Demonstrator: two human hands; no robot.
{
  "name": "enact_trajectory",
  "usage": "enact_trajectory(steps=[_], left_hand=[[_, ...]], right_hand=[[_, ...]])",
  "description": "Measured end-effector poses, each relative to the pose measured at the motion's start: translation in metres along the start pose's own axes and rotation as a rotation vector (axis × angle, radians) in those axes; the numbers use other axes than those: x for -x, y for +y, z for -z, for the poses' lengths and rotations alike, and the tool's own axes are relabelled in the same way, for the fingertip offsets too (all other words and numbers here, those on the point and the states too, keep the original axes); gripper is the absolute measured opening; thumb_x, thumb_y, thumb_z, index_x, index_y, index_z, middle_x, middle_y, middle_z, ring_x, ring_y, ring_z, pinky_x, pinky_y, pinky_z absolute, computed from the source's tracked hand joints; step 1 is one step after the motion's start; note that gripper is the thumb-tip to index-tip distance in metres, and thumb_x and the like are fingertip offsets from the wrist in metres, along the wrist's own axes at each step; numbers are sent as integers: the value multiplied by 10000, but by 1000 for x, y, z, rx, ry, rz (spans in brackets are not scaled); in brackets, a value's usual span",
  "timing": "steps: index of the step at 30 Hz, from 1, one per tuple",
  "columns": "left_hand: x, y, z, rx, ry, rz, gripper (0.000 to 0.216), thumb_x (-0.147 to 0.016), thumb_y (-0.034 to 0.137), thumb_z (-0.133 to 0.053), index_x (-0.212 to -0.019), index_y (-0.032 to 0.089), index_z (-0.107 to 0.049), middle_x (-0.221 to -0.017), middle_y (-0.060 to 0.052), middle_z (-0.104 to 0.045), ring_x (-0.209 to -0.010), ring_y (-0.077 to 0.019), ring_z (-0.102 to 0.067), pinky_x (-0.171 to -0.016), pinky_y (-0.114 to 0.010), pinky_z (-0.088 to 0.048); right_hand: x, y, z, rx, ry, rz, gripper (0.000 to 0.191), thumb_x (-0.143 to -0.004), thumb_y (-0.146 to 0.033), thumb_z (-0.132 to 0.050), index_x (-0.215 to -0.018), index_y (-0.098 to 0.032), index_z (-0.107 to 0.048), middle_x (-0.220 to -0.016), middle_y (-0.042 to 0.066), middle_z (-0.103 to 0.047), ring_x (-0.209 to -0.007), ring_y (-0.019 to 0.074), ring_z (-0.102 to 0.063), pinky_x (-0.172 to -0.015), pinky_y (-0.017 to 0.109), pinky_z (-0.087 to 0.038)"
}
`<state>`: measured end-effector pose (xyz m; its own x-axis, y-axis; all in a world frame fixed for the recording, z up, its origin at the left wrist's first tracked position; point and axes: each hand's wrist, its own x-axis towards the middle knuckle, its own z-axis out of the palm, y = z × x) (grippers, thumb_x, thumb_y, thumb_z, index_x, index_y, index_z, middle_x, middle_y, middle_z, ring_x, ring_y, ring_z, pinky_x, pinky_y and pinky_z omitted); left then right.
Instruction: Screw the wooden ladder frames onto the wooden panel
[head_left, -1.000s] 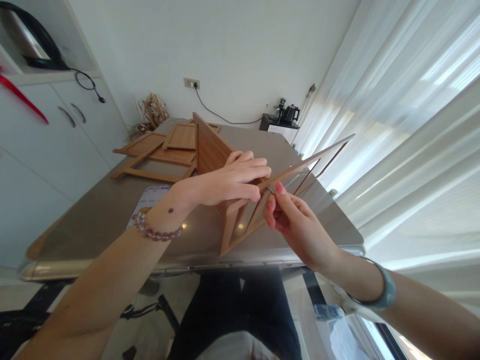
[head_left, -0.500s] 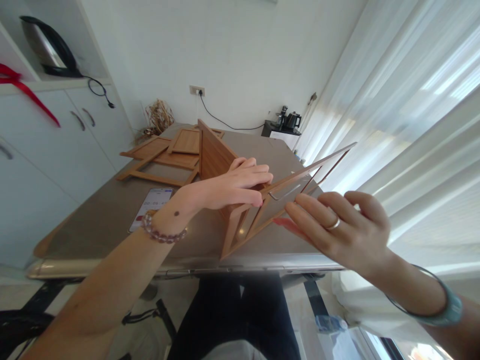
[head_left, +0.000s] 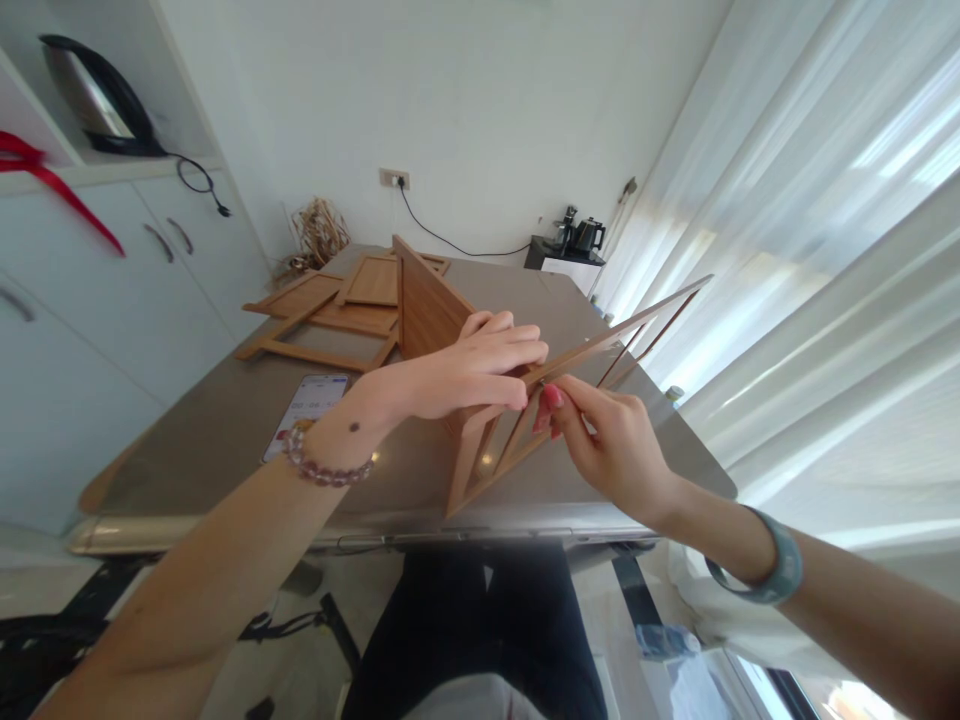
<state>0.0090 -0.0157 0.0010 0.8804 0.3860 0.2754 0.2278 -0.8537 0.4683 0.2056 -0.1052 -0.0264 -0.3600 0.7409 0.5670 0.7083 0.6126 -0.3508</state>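
My left hand [head_left: 469, 368] is closed over the top edge where an upright wooden panel [head_left: 424, 305] meets a slatted wooden frame [head_left: 600, 345]. The frame leans from the table's near edge up toward the curtain. My right hand [head_left: 611, 445] is just right of the left one. Its thumb and fingertips pinch a thin metal key at the frame's rail, next to my left fingertips. The key is almost wholly hidden by the fingers. Both pieces stand on the grey table [head_left: 217, 430].
More wooden panels and a frame [head_left: 322, 310] lie flat at the table's far left. A phone [head_left: 307, 402] lies near my left wrist. White cabinets [head_left: 97, 300] with a kettle [head_left: 90, 95] are on the left. Curtains [head_left: 810, 250] hang on the right.
Half a second ago my right hand was open and drawn back, with the metal key left in the frame. It has now returned and pinched at that spot. My left hand has kept its hold.
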Motion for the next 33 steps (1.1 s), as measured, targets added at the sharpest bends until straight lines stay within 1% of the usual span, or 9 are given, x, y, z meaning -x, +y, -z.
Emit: enact_trajectory(steps=[3,6,11,14,17,19,24,27,33], left_hand=[[0,4,2,1,-5,14,237,-866,378,-458,-773,189,-349,-835,0,-367,-881,-184,-313,-895,-389,-231],[0,6,3,1,-4,11,216,-875,348,-429,-752,180,-376,-819,-1,-367,-866,-178,-318,-887,-385,-229],[0,-2,0,-8,-2,-24,234,-895,366,-413,-750,182,-404,-817,1,-386,-865,-174,-326,-890,-364,-220],[-1,-9,-1,-5,-7,-43,242,-894,399,-422,-775,191,-392,-839,5,-390,-873,-173,-325,-887,-354,-218],[-1,-9,-2,-4,-14,-31,244,-892,411,-435,-797,198,-366,-852,8,-388,-884,-176,-325,-892,-355,-215],[-2,-7,-2,-5,-20,-17,231,-892,401,-446,-807,201,-368,-852,9,-394,-891,-178,-329,-900,-357,-214],[-2,-6,-2,-7,-7,-19,216,-880,392,-470,-817,201,-389,-859,10,-414,-893,-179,-342,-908,-360,-227],[-2,-8,-3,-18,2,-20,220,-885,381,-464,-807,201,-363,-851,11,-403,-881,-177,-339,-898,-360,-228],[-3,-10,-6,-34,6,-11,225,-888,361,-465,-787,200,-345,-837,9,-389,-874,-179,-334,-876,-353,-216]], right_hand=[[2,-20,-10,-570,-37,-361,424,-1015,-500,-398,-784,-210,-604,-712,8,-693,-611,119,-654,-618,235,-488],[-2,-35,-14,-994,-33,-536,433,-942,-589,-500,-781,-196,-588,-787,40,-735,-581,117,-649,-608,248,-520],[-8,-35,-13,-1193,-83,-645,416,-880,-594,-596,-800,-186,-607,-848,57,-758,-586,107,-663,-551,213,-511],[-7,-22,-12,-1003,-171,-596,485,-891,-659,-526,-812,-192,-629,-808,47,-750,-583,143,-684,-552,251,-524],[-3,-2,-5,-556,-200,-430,613,-980,-653,-296,-780,-198,-655,-715,33,-719,-573,153,-678,-566,271,-495],[0,10,4,-115,-116,-178,604,-1022,-579,-238,-826,-202,-667,-657,21,-690,-579,145,-651,-590,272,-444],[-1,16,25,847,147,573,242,-965,-430,-567,-993,-204,-648,-884,15,-743,-673,143,-569,-630,306,-350],[-7,6,30,1065,205,727,52,-941,-267,-623,-910,-231,-644,-846,-33,-711,-679,135,-500,-647,309,-321],[-20,9,29,1021,214,851,164,-927,-140,-601,-788,-225,-611,-747,-31,-644,-650,134,-427,-620,320,-268]])
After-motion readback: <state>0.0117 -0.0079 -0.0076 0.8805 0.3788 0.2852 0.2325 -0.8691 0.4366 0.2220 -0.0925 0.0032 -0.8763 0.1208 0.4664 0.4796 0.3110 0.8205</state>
